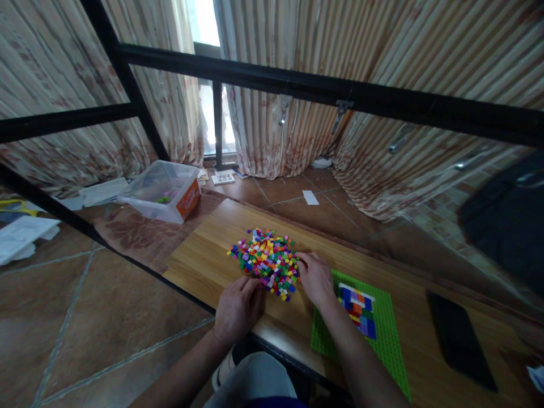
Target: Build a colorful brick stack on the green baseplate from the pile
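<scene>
A heap of small bricks in many colours [267, 259] lies on the wooden table [204, 260]. My left hand [238, 306] rests at the heap's near edge with its fingers curled under; what they hold, if anything, is hidden. My right hand [315, 277] reaches into the heap's right side, fingers bent down onto the bricks. Just right of that hand lies a green baseplate [382, 328] carrying a flat patch of blue, red, orange and white bricks [359, 310].
A black phone-like slab [459, 340] lies on the table to the right. A clear plastic tub with an orange label [164, 190] stands on the floor at the back left, near papers [25, 232]. Black metal bars [297, 85] cross in front of curtains.
</scene>
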`<action>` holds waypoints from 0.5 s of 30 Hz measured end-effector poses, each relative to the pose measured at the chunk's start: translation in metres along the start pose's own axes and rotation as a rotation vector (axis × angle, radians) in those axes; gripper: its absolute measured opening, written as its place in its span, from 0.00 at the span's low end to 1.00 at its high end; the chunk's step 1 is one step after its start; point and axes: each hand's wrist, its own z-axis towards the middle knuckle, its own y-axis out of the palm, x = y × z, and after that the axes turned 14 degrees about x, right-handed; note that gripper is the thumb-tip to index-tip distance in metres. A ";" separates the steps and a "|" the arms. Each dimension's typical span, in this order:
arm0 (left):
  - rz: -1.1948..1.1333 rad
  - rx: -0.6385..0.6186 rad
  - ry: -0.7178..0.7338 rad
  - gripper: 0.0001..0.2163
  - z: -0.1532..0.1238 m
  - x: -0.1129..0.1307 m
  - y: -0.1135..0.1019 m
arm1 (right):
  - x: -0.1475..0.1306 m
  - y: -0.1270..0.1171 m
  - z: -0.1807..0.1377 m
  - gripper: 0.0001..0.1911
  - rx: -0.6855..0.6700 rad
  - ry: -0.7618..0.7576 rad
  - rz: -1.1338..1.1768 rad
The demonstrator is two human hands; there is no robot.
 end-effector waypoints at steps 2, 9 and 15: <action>-0.002 0.000 0.002 0.08 0.000 0.000 0.001 | -0.001 0.000 -0.002 0.12 -0.022 0.013 -0.010; -0.004 0.034 0.016 0.07 -0.002 -0.001 0.003 | 0.003 -0.012 -0.018 0.11 -0.058 0.084 0.027; -0.003 0.042 0.018 0.07 -0.001 0.000 0.002 | 0.002 -0.022 -0.021 0.13 -0.020 0.237 0.205</action>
